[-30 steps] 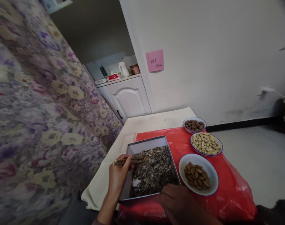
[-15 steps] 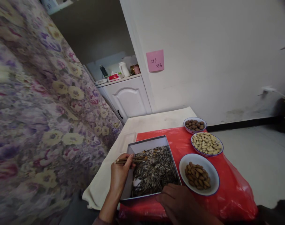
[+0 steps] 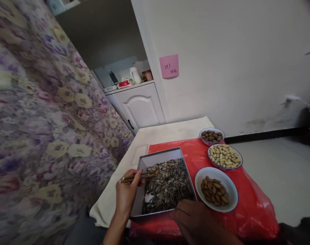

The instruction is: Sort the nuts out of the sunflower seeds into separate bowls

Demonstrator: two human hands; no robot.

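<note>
A shallow grey box (image 3: 160, 157) half full of striped sunflower seeds (image 3: 167, 185) sits on a red plastic sheet (image 3: 195, 153). My left hand (image 3: 126, 195) is at the box's left wall, closed on a pair of wooden chopsticks (image 3: 138, 176) whose tips rest over the seeds. My right hand (image 3: 195, 221) lies by the box's near right corner, fingers curled toward the seeds; what they hold, if anything, is hidden. To the right stand a white bowl of brown nuts (image 3: 216, 193), a bowl of peanuts (image 3: 224, 156) and a small bowl of dark nuts (image 3: 211, 135).
The small table (image 3: 167, 131) has a cream cloth and stands against a white wall with a pink note (image 3: 169, 66). A floral curtain (image 3: 42, 119) hangs close on the left. A white cabinet (image 3: 138, 105) with bottles stands behind. Bare floor lies to the right.
My left hand has drawn back slightly to the left, pulling the chopsticks' tips a little out from over the seeds. My right hand has stayed put.
</note>
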